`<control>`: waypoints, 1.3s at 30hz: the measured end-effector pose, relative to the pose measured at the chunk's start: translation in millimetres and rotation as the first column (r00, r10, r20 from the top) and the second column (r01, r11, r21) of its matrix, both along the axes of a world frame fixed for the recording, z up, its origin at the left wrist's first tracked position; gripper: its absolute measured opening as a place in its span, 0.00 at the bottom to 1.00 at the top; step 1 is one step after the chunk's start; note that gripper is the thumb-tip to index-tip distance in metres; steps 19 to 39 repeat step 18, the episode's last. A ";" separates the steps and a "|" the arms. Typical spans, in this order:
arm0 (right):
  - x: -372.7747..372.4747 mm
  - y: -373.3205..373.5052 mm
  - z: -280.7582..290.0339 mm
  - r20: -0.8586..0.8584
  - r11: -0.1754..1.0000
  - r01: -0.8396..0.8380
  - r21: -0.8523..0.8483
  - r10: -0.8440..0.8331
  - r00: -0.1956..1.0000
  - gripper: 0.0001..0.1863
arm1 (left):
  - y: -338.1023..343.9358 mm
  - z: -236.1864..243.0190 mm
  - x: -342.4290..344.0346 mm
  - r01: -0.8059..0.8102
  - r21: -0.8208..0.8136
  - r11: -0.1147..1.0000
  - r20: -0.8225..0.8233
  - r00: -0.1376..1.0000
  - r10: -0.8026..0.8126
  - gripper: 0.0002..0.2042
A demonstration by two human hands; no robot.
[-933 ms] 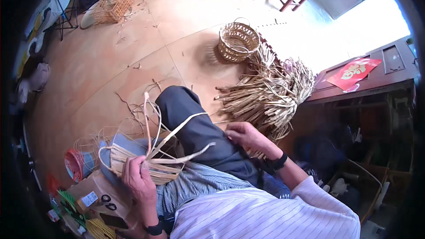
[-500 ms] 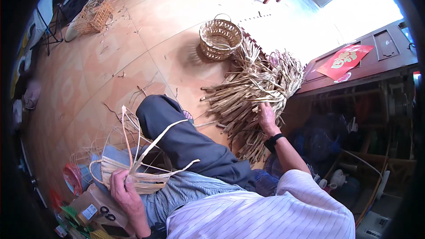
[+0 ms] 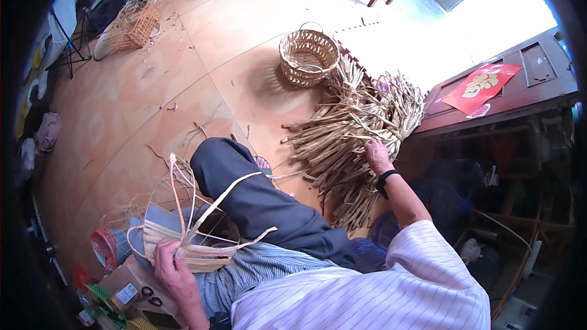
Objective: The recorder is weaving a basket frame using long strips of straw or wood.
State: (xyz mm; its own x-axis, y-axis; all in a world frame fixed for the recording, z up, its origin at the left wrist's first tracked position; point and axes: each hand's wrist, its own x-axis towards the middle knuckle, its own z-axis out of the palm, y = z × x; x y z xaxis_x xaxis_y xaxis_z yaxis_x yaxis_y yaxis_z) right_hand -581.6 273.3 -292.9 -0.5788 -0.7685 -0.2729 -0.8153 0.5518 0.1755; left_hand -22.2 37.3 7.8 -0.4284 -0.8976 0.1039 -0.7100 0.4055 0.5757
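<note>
On my lap at the lower left, my left hand (image 3: 171, 264) is closed on the edge of a partly woven piece of pale dried strips (image 3: 205, 258), thumb on top. Several loose strip ends stick up and out from it, one long pale strip (image 3: 223, 198) reaching over my knee. My right arm stretches out to a large heap of dried plant stalks (image 3: 333, 131) on the floor. There my right hand (image 3: 378, 156) has its fingers bent together on strips at the top of the heap; the fingertips are partly hidden.
Beyond the heap stands a round woven basket (image 3: 307, 59) with handles. An orange openwork basket (image 3: 137, 26) sits at the far left. Beside my left hand are a cardboard box (image 3: 119, 281), black-handled scissors (image 3: 150, 295) and a red container (image 3: 104, 247). A dark wooden cabinet (image 3: 501, 95) flanks the right.
My right hand has shifted slightly right and away over the heap. My left hand keeps its hold on the woven piece. The whole view has tilted a little.
</note>
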 end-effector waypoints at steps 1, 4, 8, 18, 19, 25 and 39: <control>0.4 -2.7 -5.3 0.006 1.000 -0.001 0.004 0.001 1.000 0.10 | 0.8 1.2 1.9 -0.013 -0.002 1.000 0.019 1.000 0.013 0.09; -23.4 11.5 -39.8 0.009 1.000 0.006 0.029 -0.006 1.000 0.09 | -0.6 -7.4 9.1 -0.026 -0.020 0.999 -0.001 1.000 0.026 0.10; -26.7 17.9 -30.8 0.042 1.000 -0.010 -0.013 0.011 0.999 0.09 | -0.4 1.2 -8.4 -0.006 0.007 1.000 0.028 1.000 0.006 0.07; 86.4 -46.0 -14.8 0.861 0.868 0.448 -0.212 -0.051 0.507 0.11 | 1.6 12.3 -15.2 -0.001 0.031 1.000 0.028 1.000 0.000 0.08; 86.4 -46.0 -14.8 0.861 0.868 0.448 -0.212 -0.051 0.507 0.11 | 1.6 12.3 -15.2 -0.001 0.031 1.000 0.028 1.000 0.000 0.08; 86.4 -46.0 -14.8 0.861 0.868 0.448 -0.212 -0.051 0.507 0.11 | 1.6 12.3 -15.2 -0.001 0.031 1.000 0.028 1.000 0.000 0.08; 86.4 -46.0 -14.8 0.861 0.868 0.448 -0.212 -0.051 0.507 0.11 | 1.6 12.3 -15.2 -0.001 0.031 1.000 0.028 1.000 0.000 0.08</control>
